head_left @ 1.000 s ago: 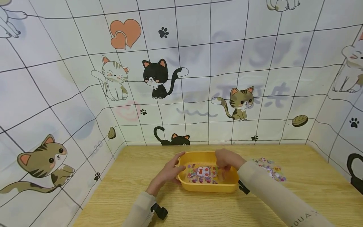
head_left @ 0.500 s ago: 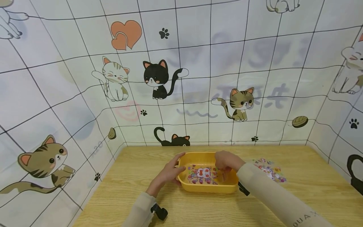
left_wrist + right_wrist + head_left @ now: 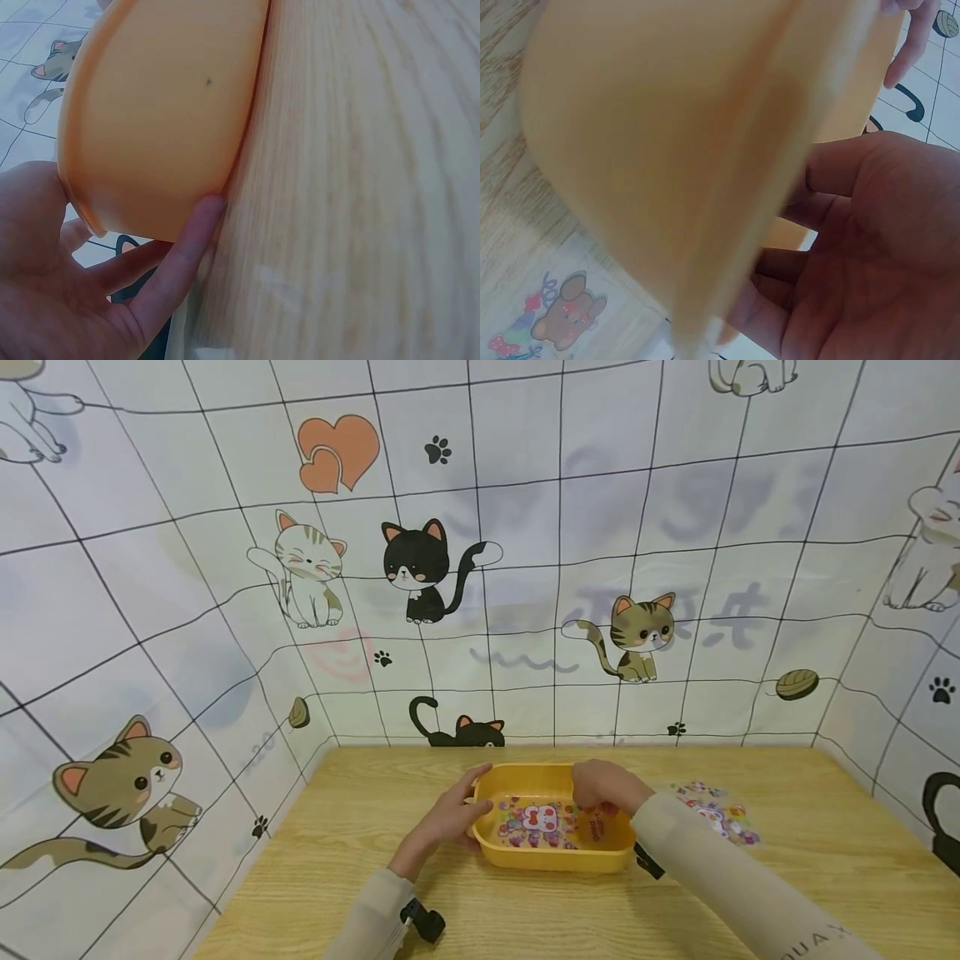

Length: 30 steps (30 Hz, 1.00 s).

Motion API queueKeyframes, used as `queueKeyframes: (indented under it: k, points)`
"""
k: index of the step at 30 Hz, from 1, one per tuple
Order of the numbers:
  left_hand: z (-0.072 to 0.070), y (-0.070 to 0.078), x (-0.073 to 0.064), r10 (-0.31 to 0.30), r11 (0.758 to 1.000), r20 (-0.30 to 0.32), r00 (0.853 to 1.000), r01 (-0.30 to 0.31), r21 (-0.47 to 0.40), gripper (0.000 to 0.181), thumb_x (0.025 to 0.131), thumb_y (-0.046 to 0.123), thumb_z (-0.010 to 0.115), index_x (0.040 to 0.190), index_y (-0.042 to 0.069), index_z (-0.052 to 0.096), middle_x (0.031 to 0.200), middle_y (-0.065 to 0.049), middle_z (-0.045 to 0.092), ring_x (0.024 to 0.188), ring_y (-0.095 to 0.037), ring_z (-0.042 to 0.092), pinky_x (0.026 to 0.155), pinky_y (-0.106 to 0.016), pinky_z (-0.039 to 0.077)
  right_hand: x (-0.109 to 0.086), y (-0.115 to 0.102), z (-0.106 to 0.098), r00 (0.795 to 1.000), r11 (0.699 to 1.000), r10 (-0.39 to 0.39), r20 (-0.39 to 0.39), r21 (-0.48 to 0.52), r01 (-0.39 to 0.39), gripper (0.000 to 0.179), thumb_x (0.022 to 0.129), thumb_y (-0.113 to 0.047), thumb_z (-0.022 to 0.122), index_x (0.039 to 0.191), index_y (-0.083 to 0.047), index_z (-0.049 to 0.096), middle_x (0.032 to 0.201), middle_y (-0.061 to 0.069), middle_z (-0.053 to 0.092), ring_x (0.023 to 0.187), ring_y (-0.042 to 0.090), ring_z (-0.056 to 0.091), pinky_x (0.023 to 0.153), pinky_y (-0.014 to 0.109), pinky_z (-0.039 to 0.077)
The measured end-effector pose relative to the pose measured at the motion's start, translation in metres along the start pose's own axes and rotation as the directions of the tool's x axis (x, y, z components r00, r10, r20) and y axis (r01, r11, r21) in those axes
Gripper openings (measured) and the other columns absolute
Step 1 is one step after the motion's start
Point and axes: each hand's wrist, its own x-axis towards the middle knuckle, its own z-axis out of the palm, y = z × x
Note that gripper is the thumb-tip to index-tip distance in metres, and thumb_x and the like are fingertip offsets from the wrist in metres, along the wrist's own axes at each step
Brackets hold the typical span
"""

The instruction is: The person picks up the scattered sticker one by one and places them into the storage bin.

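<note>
A yellow plastic basin (image 3: 555, 859) sits on the table in the head view. My left hand (image 3: 452, 814) holds its left end, with the thumb over the rim and fingers along the outer wall (image 3: 161, 127). Inside lies a clear, colourful sheet of cartoon stickers (image 3: 542, 820), showing a white character with a red bow. My right hand (image 3: 603, 787) reaches into the right side, knuckles up and fingers bent down near reddish print on the floor. In the right wrist view, the basin wall (image 3: 645, 150) covers its fingertips; I cannot tell whether they pinch anything.
A second clear cartoon sticker sheet (image 3: 720, 812) lies on the wooden table (image 3: 390, 768) right of the basin, partly behind the right sleeve (image 3: 705, 852). A cat-printed wall covering (image 3: 517, 610) encloses the back and sides. A black curved object (image 3: 941, 814) stands at the right edge.
The reddish print beside my right fingers shows more plainly now. My right hand keeps its place inside the basin, and my left hand still holds the rim. The head view has shifted slightly.
</note>
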Motion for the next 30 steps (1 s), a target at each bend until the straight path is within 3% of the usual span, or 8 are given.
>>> queueKeyframes:
  k: [5, 9, 13, 15, 17, 20, 22, 30]
  points:
    - [0.000, -0.001, 0.000, -0.011, 1.000, 0.000, 1.000, 0.011, -0.013, 0.065, 0.104, 0.023, 0.060, 0.162, 0.033, 0.032, 0.156, -0.032, 0.038, 0.111, -0.041, 0.068, 0.058, -0.046, 0.066, -0.004, 0.001, -0.001, 0.999, 0.999, -0.033, -0.010, 0.006, 0.033, 0.013, 0.097, -0.005, 0.057, 0.086, -0.004, 0.063, 0.060, 0.002, 0.045, 0.047, 0.013, 0.047, 0.039, 0.020, 0.039]
    - [0.000, 0.000, -0.001, -0.004, 1.000, 0.001, 1.000, 0.004, -0.017, 0.066, 0.104, 0.023, 0.060, 0.163, 0.032, 0.031, 0.156, -0.033, 0.038, 0.110, -0.042, 0.068, 0.058, -0.047, 0.066, -0.012, 0.004, -0.006, 0.992, 0.992, -0.115, -0.058, 0.042, 0.118, 0.036, 0.096, -0.002, 0.053, 0.063, -0.014, 0.048, 0.053, -0.003, 0.034, 0.044, 0.010, 0.040, 0.037, 0.018, 0.034]
    - [0.001, 0.002, -0.001, 0.001, 1.000, 0.001, 1.000, -0.001, -0.019, 0.066, 0.104, 0.022, 0.060, 0.163, 0.031, 0.031, 0.155, -0.034, 0.038, 0.108, -0.041, 0.069, 0.057, -0.047, 0.066, -0.025, 0.012, -0.014, 0.962, 0.957, -0.236, -0.140, 0.136, 0.255, 0.048, 0.093, 0.001, 0.051, 0.054, -0.020, 0.032, 0.050, -0.007, 0.023, 0.043, 0.009, 0.028, 0.040, 0.018, 0.027]
    - [0.001, 0.002, -0.001, 0.004, 1.000, 0.005, 1.000, -0.004, -0.023, 0.066, 0.105, 0.022, 0.060, 0.163, 0.031, 0.030, 0.154, -0.034, 0.039, 0.107, -0.041, 0.069, 0.057, -0.047, 0.066, -0.031, 0.017, -0.018, 0.945, 0.937, -0.278, -0.173, 0.167, 0.306, 0.044, 0.092, 0.000, 0.052, 0.055, -0.019, 0.041, 0.050, -0.007, 0.025, 0.044, 0.009, 0.028, 0.043, 0.019, 0.027]
    - [0.001, 0.002, -0.001, 0.003, 1.000, 0.009, 1.000, -0.002, -0.028, 0.066, 0.104, 0.023, 0.060, 0.163, 0.031, 0.031, 0.155, -0.034, 0.039, 0.107, -0.040, 0.069, 0.058, -0.047, 0.066, -0.036, 0.021, -0.022, 0.936, 0.925, -0.295, -0.194, 0.188, 0.330, 0.035, 0.095, -0.003, 0.054, 0.062, -0.015, 0.058, 0.051, -0.006, 0.034, 0.045, 0.009, 0.032, 0.045, 0.020, 0.031]
    - [0.001, 0.001, -0.002, 0.006, 1.000, 0.014, 1.000, -0.006, -0.028, 0.066, 0.104, 0.023, 0.060, 0.163, 0.030, 0.030, 0.154, -0.034, 0.039, 0.106, -0.040, 0.070, 0.057, -0.047, 0.066, -0.043, 0.028, -0.027, 0.930, 0.911, -0.295, -0.219, 0.229, 0.343, 0.021, 0.098, -0.008, 0.056, 0.089, -0.008, 0.075, 0.058, -0.002, 0.049, 0.047, 0.009, 0.040, 0.047, 0.022, 0.038]
    - [0.001, 0.000, -0.002, 0.012, 1.000, 0.013, 1.000, -0.011, -0.027, 0.067, 0.104, 0.023, 0.061, 0.163, 0.029, 0.030, 0.154, -0.035, 0.039, 0.105, -0.040, 0.070, 0.057, -0.047, 0.066, -0.047, 0.034, -0.030, 0.922, 0.901, -0.295, -0.249, 0.249, 0.355, 0.019, 0.099, -0.010, 0.058, 0.100, -0.005, 0.076, 0.065, 0.001, 0.058, 0.048, 0.010, 0.045, 0.048, 0.024, 0.041]
    - [0.001, 0.002, -0.002, 0.010, 1.000, 0.009, 1.000, -0.010, -0.026, 0.066, 0.105, 0.023, 0.060, 0.163, 0.031, 0.031, 0.154, -0.033, 0.039, 0.108, -0.041, 0.069, 0.057, -0.048, 0.066, -0.058, 0.065, -0.033, 0.889, 0.882, -0.261, -0.376, 0.281, 0.378, 0.022, 0.101, -0.015, 0.059, 0.103, -0.001, 0.076, 0.094, 0.013, 0.073, 0.062, 0.015, 0.059, 0.054, 0.029, 0.053]
